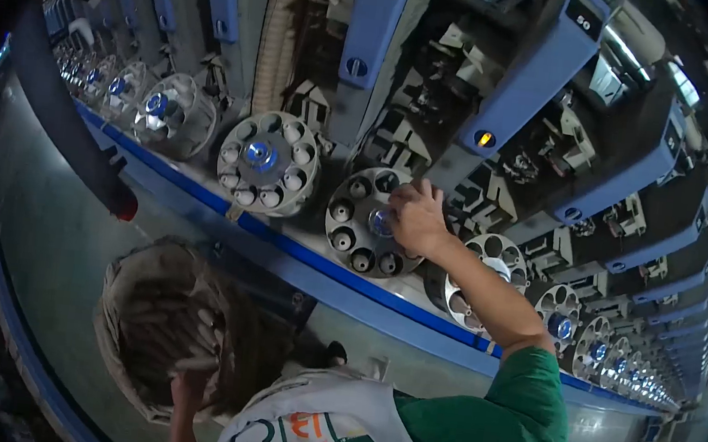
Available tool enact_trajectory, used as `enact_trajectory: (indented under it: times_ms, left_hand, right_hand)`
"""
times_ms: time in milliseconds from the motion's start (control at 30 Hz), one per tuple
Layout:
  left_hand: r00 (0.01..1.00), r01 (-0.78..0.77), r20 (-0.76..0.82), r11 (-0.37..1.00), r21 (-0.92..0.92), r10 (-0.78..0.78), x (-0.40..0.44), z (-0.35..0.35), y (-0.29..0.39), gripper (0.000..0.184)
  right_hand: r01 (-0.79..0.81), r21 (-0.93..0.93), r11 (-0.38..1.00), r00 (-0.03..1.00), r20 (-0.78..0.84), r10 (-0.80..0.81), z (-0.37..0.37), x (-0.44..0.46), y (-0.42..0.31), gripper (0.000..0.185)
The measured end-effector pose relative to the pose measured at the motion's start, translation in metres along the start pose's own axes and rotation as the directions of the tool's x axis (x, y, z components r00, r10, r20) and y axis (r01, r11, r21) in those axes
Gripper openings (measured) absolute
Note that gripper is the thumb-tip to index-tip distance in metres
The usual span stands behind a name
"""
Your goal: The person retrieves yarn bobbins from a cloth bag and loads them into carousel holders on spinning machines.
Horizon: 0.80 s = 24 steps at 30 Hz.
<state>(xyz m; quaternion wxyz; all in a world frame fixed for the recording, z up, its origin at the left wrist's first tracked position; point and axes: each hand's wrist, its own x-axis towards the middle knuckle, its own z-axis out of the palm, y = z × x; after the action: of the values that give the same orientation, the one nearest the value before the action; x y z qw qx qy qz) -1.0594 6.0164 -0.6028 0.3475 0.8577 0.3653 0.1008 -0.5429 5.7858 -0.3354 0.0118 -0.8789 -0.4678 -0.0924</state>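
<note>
My right hand (417, 217) is over the right side of a round magazine (359, 213) with several holes around a blue centre. Its fingers bend at the magazine's upper edge, and whatever is between them is hidden. Down at the lower left, my left hand (189, 383) has its fingers around a pale bobbin (196, 363), above a cloth sack (116, 308). Inside the sack lie several more pale bobbins (161, 334).
Another round magazine (267, 163) holds pale tubes just left of the one under my hand. More magazines line the blue rail (307, 257) both ways. Blue machine arms (533, 76) slant overhead. A dark hose (71, 122) with a red tip hangs at the left.
</note>
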Motion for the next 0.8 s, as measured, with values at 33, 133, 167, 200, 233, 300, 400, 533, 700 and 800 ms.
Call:
enact_trajectory:
  times_ms: [33, 133, 167, 200, 233, 300, 400, 533, 700, 800]
  left_hand:
    - [0.999, -0.013, 0.046, 0.971, 0.240, 0.002, 0.006, -0.006, 0.001, 0.022]
    - [0.865, -0.352, 0.501, 0.686, 0.636, -0.021, 0.058, -0.003, -0.049, 0.016]
    - [0.874, -0.365, 0.485, 0.681, 0.635, 0.017, 0.080, -0.015, -0.040, 0.016]
    - [0.930, -0.278, 0.332, 0.897, 0.345, 0.161, 0.084, -0.046, 0.003, 0.014]
    - [0.964, -0.227, 0.141, 0.974, -0.018, 0.227, 0.091, -0.071, 0.032, 0.013]
    - [0.972, -0.201, 0.146, 0.972, 0.125, 0.183, 0.117, -0.089, 0.028, 0.013]
    - [0.925, -0.318, 0.325, 0.870, 0.377, 0.197, 0.160, -0.104, -0.005, 0.013]
    - [0.860, -0.440, 0.404, 0.852, 0.283, 0.310, 0.221, -0.112, 0.007, 0.012]
    - [0.756, -0.540, 0.395, 0.838, -0.072, 0.521, 0.307, -0.114, 0.183, 0.011]
    - [0.636, -0.653, 0.427, 0.743, -0.146, 0.643, 0.349, -0.121, 0.313, 0.029]
  right_hand:
    - [-0.005, -0.021, 1.000, 0.999, 0.042, 0.006, -0.016, 0.010, -0.015, 0.019]
    - [-0.029, 0.053, 0.998, 0.995, -0.094, 0.034, -0.016, 0.036, -0.030, 0.023]
    - [-0.055, 0.106, 0.993, 0.995, -0.082, 0.064, -0.011, 0.042, -0.030, 0.027]
    - [-0.261, 0.176, 0.949, 0.965, 0.047, 0.256, -0.019, 0.044, -0.038, 0.041]
    - [-0.345, 0.071, 0.936, 0.939, 0.028, 0.343, -0.008, 0.042, -0.037, 0.055]
    - [-0.472, -0.163, 0.867, 0.855, 0.158, 0.495, 0.021, 0.031, -0.027, 0.089]
    - [-0.274, -0.493, 0.826, 0.789, 0.376, 0.486, 0.039, 0.003, -0.020, 0.067]
    - [-0.230, -0.402, 0.887, 0.906, 0.246, 0.346, 0.036, 0.005, -0.013, 0.035]
    - [-0.178, 0.050, 0.983, 0.978, -0.103, 0.183, -0.045, 0.042, 0.003, 0.033]
    - [-0.153, 0.046, 0.987, 0.914, -0.372, 0.159, -0.134, 0.080, 0.052, 0.039]
